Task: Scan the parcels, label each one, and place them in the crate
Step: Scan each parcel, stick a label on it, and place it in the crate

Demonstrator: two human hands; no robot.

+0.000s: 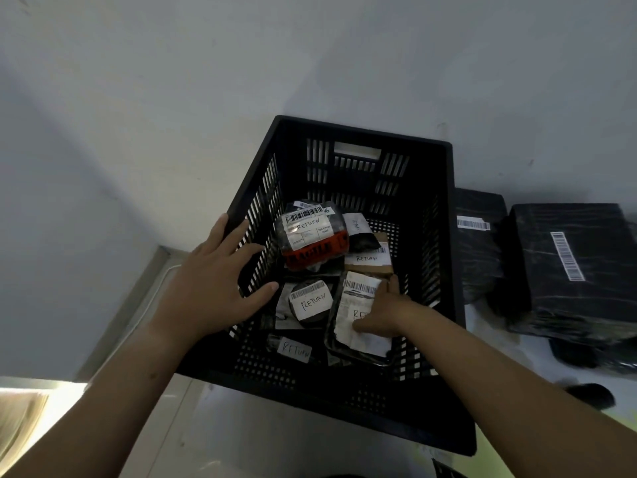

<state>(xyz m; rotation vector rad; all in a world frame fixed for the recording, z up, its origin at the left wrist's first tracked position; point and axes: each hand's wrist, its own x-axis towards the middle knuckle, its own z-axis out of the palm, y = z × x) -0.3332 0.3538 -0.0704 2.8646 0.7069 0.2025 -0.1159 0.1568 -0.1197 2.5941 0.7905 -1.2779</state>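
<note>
A black slatted crate (444, 215) stands against the wall and holds several small parcels with white RETURN labels. My left hand (213, 288) lies over the crate's left rim, fingers spread and fairly straight. My right hand (382, 312) reaches down inside and grips a dark flat parcel with a barcode label (358, 298) at the crate's right side, thumb on its label. Beside it lie a round black parcel (310, 301), a red and black parcel (313, 243), a brown parcel (370, 260) and a small labelled one (293, 350) near the front.
Two black wrapped parcels with barcodes (477, 243) (579, 263) lie on the surface right of the crate. A plain wall rises behind. A pale floor edge and a cord (151, 298) run at the left. A dark object (593, 396) sits at the lower right.
</note>
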